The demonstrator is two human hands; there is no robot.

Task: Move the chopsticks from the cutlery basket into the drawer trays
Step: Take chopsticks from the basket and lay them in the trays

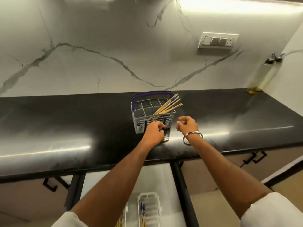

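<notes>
- The cutlery basket, grey plastic with a purple handle, stood on the black worktop, and everything else is placed from it.
- A bundle of bamboo chopsticks leaned in the basket's right-hand compartments, their decorated top ends fanning up and out past the right rim, their tips hidden low inside.
- The left hand rested against the basket's near wall with its fingers curled; whether this grip was pinching the wall or only touching it could not be told.
- The right hand, with a metal bangle on its wrist, hovered just right of the basket in a loose, empty curl, near the chopsticks but apart from them.
- Below the basket, under the worktop edge, the drawer stood open; its white tray already held a few chopsticks, so the task looked partly done.
- The chopsticks should be light, stiff and smooth, and apt to slide against one another or snag in the basket's grid.
- The best hold seemed to be around the exposed upper ends as one bunch, pinched firmly and drawn out along their lean while the basket was steadied.
</notes>
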